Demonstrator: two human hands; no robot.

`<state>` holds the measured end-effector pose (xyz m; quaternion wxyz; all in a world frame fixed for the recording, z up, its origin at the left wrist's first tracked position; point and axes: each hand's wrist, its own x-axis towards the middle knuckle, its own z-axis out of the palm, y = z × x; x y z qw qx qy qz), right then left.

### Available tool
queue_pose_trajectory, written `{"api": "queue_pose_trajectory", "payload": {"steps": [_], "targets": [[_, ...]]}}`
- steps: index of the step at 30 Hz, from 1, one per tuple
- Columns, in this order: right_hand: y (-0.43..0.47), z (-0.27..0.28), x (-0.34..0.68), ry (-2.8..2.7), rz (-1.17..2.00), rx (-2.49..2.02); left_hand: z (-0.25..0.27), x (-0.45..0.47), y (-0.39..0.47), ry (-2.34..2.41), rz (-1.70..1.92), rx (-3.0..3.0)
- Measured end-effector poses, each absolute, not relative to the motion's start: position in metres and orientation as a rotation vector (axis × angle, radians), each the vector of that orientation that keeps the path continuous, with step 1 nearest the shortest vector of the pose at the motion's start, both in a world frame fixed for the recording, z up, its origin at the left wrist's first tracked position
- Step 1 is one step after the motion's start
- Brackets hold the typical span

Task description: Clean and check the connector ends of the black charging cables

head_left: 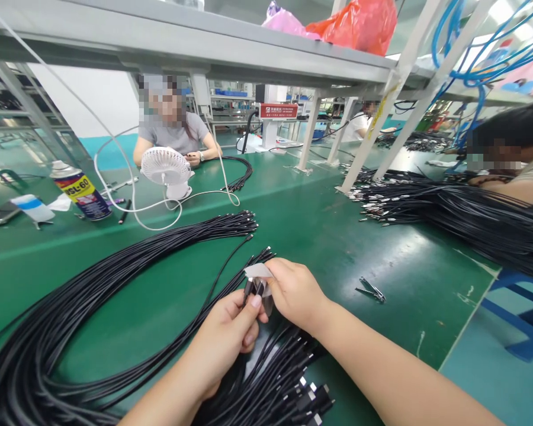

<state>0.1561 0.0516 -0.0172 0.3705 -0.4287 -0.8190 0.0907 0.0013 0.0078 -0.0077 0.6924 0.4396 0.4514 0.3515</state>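
Note:
My left hand (231, 326) is closed on the plug end of a black cable (248, 288), thumb pressed near the connector. My right hand (298, 294) pinches a thin grey piece of cloth or sheet (258, 270) against the same plug end; the fingertips of both hands nearly meet there. A second dark connector seems to show between the fingers, partly hidden. Beneath my hands lies a bundle of black cables (270, 378) with metal-tipped plugs. To the left, a long curved bundle of black cables (111, 260) lies on the green table (337, 248).
Nail clippers (372, 291) lie right of my hands. A spray can (83, 192) and a white fan (166, 167) stand at the far left. More black cables (462, 213) are heaped at right, beside a co-worker. Another person sits opposite. A shelf (231, 56) spans overhead.

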Motion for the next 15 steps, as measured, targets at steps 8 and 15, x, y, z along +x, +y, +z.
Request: {"api": "queue_pose_trajectory", "payload": {"steps": [8, 15], "targets": [[0.059, -0.002, 0.168, -1.681, 1.138, -1.088, -0.009, 0.000, 0.010, 1.091, 0.821, 0.947], [0.055, -0.003, 0.163, -1.616, 1.487, -0.924, -0.007, 0.000, 0.009, 1.124, 0.892, 0.895]]}}
